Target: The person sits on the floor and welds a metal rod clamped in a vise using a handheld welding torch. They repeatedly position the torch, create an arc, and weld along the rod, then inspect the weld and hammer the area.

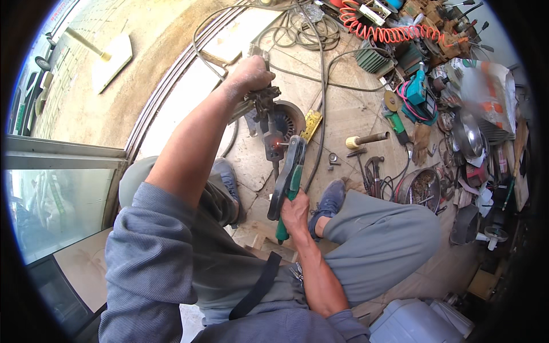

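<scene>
Clutches greasy metal assembly (263,104) in curled left hand (250,74); wraps right hand (295,211) around green-and-black clamp (290,172). Shows red glow (277,142) on assembly, between both hands, just beside clamp's far end. Looks mid-job, with hot work apparently begun and no finished result visible; cannot tell amount remaining.

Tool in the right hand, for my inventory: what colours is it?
The tool is mainly green and black, best seen in the head view.
</scene>
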The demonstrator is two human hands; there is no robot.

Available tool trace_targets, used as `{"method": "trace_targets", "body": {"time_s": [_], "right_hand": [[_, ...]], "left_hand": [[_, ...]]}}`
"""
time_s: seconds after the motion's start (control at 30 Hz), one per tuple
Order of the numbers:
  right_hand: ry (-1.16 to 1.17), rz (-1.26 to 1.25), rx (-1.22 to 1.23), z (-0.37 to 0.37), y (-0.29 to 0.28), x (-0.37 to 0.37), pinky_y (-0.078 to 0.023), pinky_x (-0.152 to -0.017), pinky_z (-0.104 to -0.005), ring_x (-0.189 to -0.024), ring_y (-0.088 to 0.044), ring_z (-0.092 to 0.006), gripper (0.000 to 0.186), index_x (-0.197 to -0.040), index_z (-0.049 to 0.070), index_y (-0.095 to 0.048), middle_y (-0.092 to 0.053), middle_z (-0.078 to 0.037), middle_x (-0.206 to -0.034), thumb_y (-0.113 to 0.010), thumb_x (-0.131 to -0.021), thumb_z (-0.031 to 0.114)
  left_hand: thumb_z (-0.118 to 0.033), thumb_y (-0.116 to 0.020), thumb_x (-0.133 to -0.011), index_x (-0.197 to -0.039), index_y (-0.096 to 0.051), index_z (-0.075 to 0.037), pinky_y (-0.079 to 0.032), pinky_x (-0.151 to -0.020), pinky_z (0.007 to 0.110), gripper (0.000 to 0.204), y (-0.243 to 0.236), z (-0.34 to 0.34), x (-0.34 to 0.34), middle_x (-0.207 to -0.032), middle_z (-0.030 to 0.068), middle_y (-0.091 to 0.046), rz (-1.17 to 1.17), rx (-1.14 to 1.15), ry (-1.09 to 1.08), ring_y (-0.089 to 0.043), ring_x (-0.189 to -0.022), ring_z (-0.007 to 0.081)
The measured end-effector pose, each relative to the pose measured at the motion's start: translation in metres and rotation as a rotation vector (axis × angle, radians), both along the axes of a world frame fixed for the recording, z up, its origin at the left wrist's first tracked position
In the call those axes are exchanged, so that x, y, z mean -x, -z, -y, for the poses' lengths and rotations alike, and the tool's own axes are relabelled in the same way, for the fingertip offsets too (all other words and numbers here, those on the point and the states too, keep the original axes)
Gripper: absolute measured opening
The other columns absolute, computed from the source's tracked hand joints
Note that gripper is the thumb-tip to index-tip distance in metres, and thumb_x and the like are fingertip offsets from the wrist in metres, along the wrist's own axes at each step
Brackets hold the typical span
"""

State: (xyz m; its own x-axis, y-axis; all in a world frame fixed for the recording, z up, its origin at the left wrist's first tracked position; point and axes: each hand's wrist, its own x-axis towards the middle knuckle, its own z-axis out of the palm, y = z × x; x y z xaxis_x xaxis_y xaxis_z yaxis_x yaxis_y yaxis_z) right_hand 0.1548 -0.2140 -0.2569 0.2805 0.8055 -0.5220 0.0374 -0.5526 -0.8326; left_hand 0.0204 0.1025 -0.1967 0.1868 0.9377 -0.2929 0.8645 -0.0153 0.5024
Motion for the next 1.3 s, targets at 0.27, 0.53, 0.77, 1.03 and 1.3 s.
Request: {"method": "trace_targets", "body": {"time_s": [0.27, 0.53, 0.77, 1.03, 1.3], "right_hand": [[-0.036, 0.067, -0.105, 0.008, 0.017, 0.005, -0.046, -0.044, -0.0338, -0.048, -0.060, -0.0174, 0.013, -0.088, -0.002, -0.057, -0.059, -0.007, -0.058, -0.059, -0.093, 0.011], [-0.014, 0.045, -0.024, 0.006, 0.012, 0.003, -0.047, -0.053, -0.0302, -0.060, -0.060, -0.0117, 0.015, -0.086, 0.002, -0.062, -0.063, -0.003, -0.068, -0.063, -0.092, 0.016], [-0.023, 0.061, 0.007, 0.004, 0.006, 0.004, -0.047, -0.053, -0.0305, -0.060, -0.060, -0.0123, 0.017, -0.086, 0.002, -0.062, -0.063, -0.003, -0.068, -0.062, -0.093, 0.017], [-0.039, 0.055, 0.000, 0.005, 0.011, 0.004, -0.047, -0.053, -0.0309, -0.059, -0.060, -0.0131, 0.017, -0.087, 0.001, -0.062, -0.062, -0.004, -0.067, -0.062, -0.093, 0.018], [-0.046, 0.070, 0.025, 0.002, 0.003, 0.003, -0.048, -0.053, -0.0327, -0.059, -0.062, -0.0146, 0.018, -0.089, 0.000, -0.062, -0.063, -0.006, -0.067, -0.063, -0.092, 0.018]], "left_hand": [[-0.033, -0.071, -0.084, -0.101, -0.071, 0.003, -0.053, -0.088, 0.043, 0.040, 0.000, -0.002, 0.004, -0.104, 0.0247, -0.070, -0.012, 0.020, -0.017, -0.068, -0.101, 0.0361], [-0.032, -0.071, -0.084, -0.101, -0.070, 0.006, -0.053, -0.089, 0.043, 0.042, -0.003, 0.001, 0.003, -0.104, 0.0258, -0.070, -0.007, 0.008, -0.027, -0.068, -0.101, 0.0361], [-0.032, -0.070, -0.084, -0.101, -0.070, 0.007, -0.053, -0.089, 0.043, 0.043, -0.003, 0.001, 0.003, -0.105, 0.0265, -0.070, -0.010, 0.020, -0.034, -0.068, -0.101, 0.0369], [-0.032, -0.070, -0.083, -0.100, -0.071, 0.006, -0.053, -0.088, 0.044, 0.041, -0.006, 0.002, 0.005, -0.102, 0.0264, -0.070, -0.010, 0.018, -0.038, -0.069, -0.099, 0.0370], [-0.032, -0.071, -0.084, -0.099, -0.071, 0.006, -0.053, -0.087, 0.044, 0.041, -0.003, 0.001, 0.003, -0.102, 0.0269, -0.070, -0.011, 0.005, -0.021, -0.068, -0.100, 0.0379]]}}
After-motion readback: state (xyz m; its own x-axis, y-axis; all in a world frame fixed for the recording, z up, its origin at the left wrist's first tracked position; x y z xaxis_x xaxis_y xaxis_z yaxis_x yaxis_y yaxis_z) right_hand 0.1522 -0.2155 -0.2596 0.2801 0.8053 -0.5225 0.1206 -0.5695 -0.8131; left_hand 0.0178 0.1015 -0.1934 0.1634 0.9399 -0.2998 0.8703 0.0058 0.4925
